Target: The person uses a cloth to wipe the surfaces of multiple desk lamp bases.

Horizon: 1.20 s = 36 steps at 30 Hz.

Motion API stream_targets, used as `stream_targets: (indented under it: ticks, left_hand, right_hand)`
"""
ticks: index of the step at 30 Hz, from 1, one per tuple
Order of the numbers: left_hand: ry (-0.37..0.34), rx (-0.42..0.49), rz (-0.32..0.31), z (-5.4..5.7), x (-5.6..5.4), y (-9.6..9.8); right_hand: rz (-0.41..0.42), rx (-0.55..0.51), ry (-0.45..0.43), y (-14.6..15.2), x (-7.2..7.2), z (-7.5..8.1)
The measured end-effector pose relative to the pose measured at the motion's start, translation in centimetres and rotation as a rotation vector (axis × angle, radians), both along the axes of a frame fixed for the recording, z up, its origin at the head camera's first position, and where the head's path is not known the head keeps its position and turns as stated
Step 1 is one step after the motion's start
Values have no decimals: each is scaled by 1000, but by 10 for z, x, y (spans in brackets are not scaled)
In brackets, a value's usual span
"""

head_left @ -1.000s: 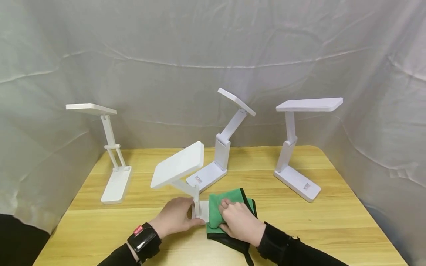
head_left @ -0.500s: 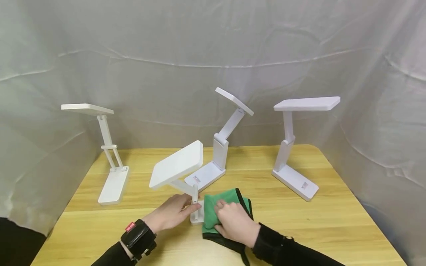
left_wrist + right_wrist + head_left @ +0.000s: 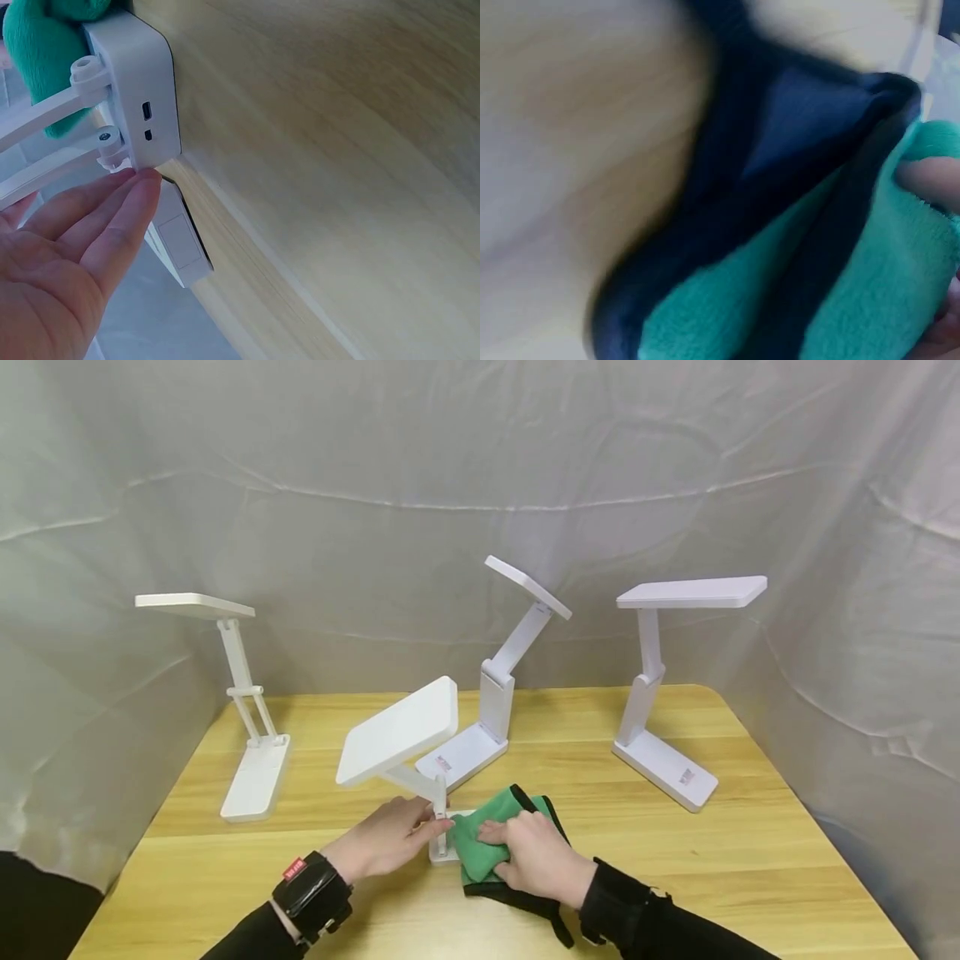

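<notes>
Lamps: four in play for you – left lamp (image 3: 239,656), centre lamp (image 3: 497,702), right lamp (image 3: 642,695), lower-centre lamp (image 3: 401,731)!
Hands: two, both yours – left hand (image 3: 386,839), right hand (image 3: 538,856).
Green cloth (image 3: 472,852): just one, lower centre.
Table (image 3: 712,877): one, lower half.
Ports (image 3: 147,111): two, upper left of your left wrist view.

Head view: we've got bright, even light, apparently from overhead, and decent sharpness. Soft shadow under the left hand (image 3: 386,842), pale glare along the near part of the tabletop (image 3: 408,931), sheen on the creased backdrop (image 3: 375,468). White head of the front lamp (image 3: 401,727) nearly clips. Left wrist: dimmer, cooler, but we can make out the ports (image 3: 147,111). Right wrist: heavy blur on tabletop, smearing the green cloth's (image 3: 889,255) dark trim (image 3: 735,202).
</notes>
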<state>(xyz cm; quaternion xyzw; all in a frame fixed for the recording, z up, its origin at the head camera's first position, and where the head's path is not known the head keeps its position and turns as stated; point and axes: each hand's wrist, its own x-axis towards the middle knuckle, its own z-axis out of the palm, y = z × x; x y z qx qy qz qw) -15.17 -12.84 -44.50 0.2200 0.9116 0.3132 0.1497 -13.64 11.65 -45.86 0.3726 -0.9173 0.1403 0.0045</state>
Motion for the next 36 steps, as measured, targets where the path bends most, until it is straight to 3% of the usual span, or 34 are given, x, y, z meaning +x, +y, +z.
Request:
stream_targets:
  ticks: [3, 7, 11, 15, 19, 23, 26, 29, 32, 34, 36]
  left_hand:
    - [10, -2, -5, 0, 1, 0]
    - [36, 14, -23, 0, 2, 2]
    - [42, 11, -24, 0, 2, 3]
    - [29, -2, -9, 0, 3, 2]
    - [17, -7, -2, 0, 3, 1]
    - [28, -14, -4, -1, 2, 2]
    - [35, -11, -1, -1, 2, 2]
    - [31, 3, 2, 0, 1, 0]
    - [21, 16, -5, 1, 0, 0]
    - [24, 16, -13, 1, 0, 0]
    - [27, 13, -16, 2, 0, 0]
  right_hand:
    - [-44, 49, 62, -9, -1, -1]
    - [-58, 216, 314, -33, 1, -6]
    - [6, 262, 414, -37, 2, -9]
    - [105, 151, 275, -17, 0, -9]
    - [186, 13, 12, 2, -3, -7]
    - [216, 2, -156, 6, -4, -5]
    - [193, 71, -121, -1, -5, -5]
    - [174, 154, 42, -9, -6, -9]
    - [182, 146, 212, -10, -8, -14]
    - [194, 98, 235, -7, -9, -13]
    - [198, 37, 172, 0, -11, -11]
